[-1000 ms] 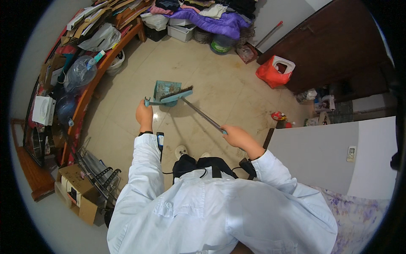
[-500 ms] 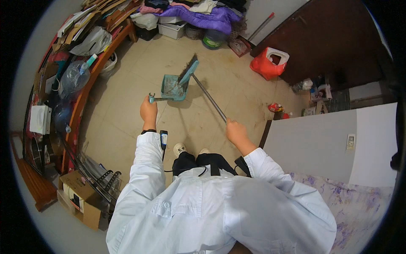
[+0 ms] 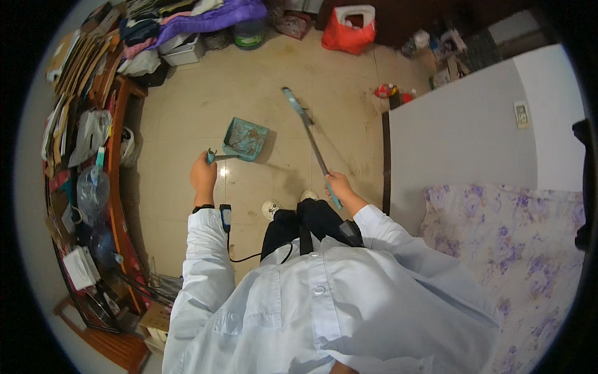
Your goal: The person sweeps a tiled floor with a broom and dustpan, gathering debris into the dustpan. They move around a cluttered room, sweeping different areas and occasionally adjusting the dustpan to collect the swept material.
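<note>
My left hand (image 3: 203, 177) is closed round the handle of a teal dustpan (image 3: 246, 138). Grey-brown dirt lies in its pan, which hangs out in front of me over the tiled floor. My right hand (image 3: 339, 184) grips the handle of a broom (image 3: 316, 148), with the teal handle end sticking out below the fist. The broom's narrow teal head points away from me, to the right of the dustpan and apart from it. Its bristles are mostly hidden from this angle.
A wooden rack (image 3: 116, 187) with cardboard, bags and plastic bottles runs along the left. A red bag (image 3: 349, 30) stands at the far wall, with small red packets (image 3: 386, 91) nearer. On the right are a grey partition (image 3: 458, 121) and a flowered cloth (image 3: 498, 243).
The broom head has moved off the dustpan to the right, and its bristles have turned away from view. My view has swung to the right and nearer.
</note>
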Motion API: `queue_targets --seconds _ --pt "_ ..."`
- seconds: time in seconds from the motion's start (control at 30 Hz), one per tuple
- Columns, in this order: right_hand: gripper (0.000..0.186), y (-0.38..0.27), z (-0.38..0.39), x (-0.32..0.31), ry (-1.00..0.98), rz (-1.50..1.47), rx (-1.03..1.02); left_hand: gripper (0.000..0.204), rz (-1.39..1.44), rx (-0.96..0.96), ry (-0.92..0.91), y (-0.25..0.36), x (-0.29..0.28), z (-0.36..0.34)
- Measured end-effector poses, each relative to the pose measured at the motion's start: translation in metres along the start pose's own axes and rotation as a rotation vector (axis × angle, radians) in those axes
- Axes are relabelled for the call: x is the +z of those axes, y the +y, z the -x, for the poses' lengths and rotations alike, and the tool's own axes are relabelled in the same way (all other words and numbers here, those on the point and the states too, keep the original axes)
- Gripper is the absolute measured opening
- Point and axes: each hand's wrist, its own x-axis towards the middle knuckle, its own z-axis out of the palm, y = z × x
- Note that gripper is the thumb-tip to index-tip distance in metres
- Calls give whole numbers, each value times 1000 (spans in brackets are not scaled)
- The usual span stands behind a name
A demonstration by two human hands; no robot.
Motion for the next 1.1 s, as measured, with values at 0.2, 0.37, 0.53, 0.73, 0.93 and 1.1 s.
queue_targets --seconds 0.2,0.37,0.53,0.73,0.93,1.1 --pt "24 70 -56 -78 321 -260 202 38 -42 126 -130 27 41 -13" --pt "23 121 -103 -174 539 -437 248 38 -103 131 -251 65 77 -10" --pt "22 144 -144 -236 585 -597 400 38 -134 155 -273 105 109 -4" --pt "25 187 -193 -218 285 368 256 41 -92 40 -193 133 131 2" --pt "20 164 -134 -112 366 -200 296 45 105 28 -174 164 131 1" --pt "21 113 -71 -146 188 -530 293 32 353 -150 -245 199 123 6"
